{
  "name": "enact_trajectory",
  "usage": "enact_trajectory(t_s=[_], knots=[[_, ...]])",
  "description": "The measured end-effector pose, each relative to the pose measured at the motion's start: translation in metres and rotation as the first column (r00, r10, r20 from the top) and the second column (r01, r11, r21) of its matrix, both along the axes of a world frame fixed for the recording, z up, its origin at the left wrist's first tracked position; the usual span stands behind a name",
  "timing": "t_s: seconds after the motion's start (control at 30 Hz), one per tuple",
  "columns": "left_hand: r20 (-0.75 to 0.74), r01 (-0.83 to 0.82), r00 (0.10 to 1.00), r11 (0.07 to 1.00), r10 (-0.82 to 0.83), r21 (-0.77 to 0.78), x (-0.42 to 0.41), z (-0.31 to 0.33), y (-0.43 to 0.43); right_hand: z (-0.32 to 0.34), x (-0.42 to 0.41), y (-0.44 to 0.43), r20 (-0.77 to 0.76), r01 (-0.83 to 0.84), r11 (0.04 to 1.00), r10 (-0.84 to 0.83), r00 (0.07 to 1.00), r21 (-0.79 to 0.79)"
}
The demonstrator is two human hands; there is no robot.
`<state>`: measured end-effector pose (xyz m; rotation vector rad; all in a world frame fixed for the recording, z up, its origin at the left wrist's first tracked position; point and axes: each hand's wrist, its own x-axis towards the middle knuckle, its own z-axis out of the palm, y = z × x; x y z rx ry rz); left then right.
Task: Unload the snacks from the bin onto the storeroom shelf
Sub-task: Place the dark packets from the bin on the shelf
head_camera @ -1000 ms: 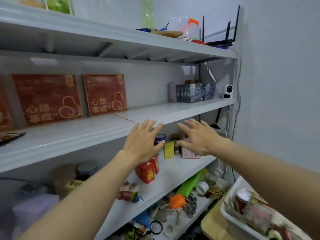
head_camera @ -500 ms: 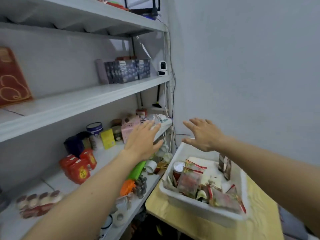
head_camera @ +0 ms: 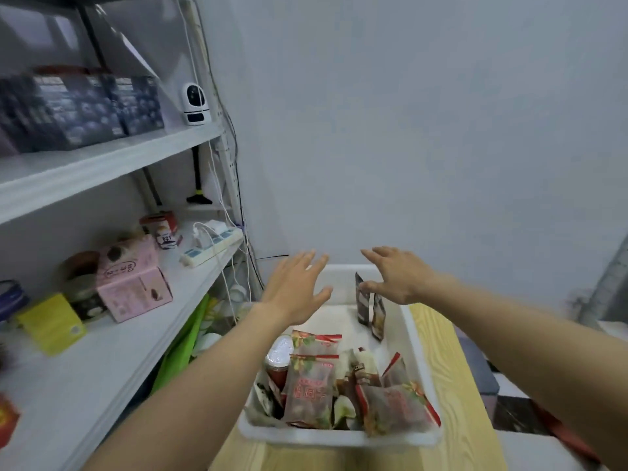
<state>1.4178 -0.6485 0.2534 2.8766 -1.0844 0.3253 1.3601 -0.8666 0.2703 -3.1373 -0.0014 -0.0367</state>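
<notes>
My hands are both spread and hold nothing: the left hand (head_camera: 294, 290) hovers over the far left part of the white bin (head_camera: 339, 436), and the right hand (head_camera: 397, 280) hangs above the bin's far right corner, fingers fanned and slightly bent. A second ago both were up at the storeroom shelf (head_camera: 112, 351) to the left of the bin, palms out near the pink box (head_camera: 132, 283). Since then I have turned and brought them across, so I take the last drop-off as finished and a fresh pick as about to begin. My right thumb sits close to the top of the two dark sachets (head_camera: 368, 304) standing upright in that far right corner. I cannot tell whether it touches them. They look like the likeliest next grab. Most of the snacks are still in the bin, heaped at its near end: red-edged translucent packets (head_camera: 309, 392), a brown wrapper, and a white-lidded jar (head_camera: 280, 351) against the near left wall. The bin rests on a pale wood worktop (head_camera: 452, 368). I judge the unloading well short of done, and the shelf left of the bin still has bare board in front of the yellow packet (head_camera: 51, 322).
</notes>
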Motion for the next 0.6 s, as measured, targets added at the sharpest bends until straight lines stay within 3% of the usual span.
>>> enact_trajectory(t_s=[0.27, 0.6], knots=[[-0.099, 0.129, 0.987, 0.992, -0.129, -0.007, 0.047, -0.036, -0.046, -0.040, 0.029, -0.034, -0.121, 0.147, 0.986, -0.136, 0.983, 0.083], [-0.227, 0.084, 0.971, 0.995, -0.071, 0.049, 0.076, -0.074, -0.074, -0.107, 0.066, -0.057, -0.248, 0.282, 0.907, -0.208, 0.946, 0.313]])
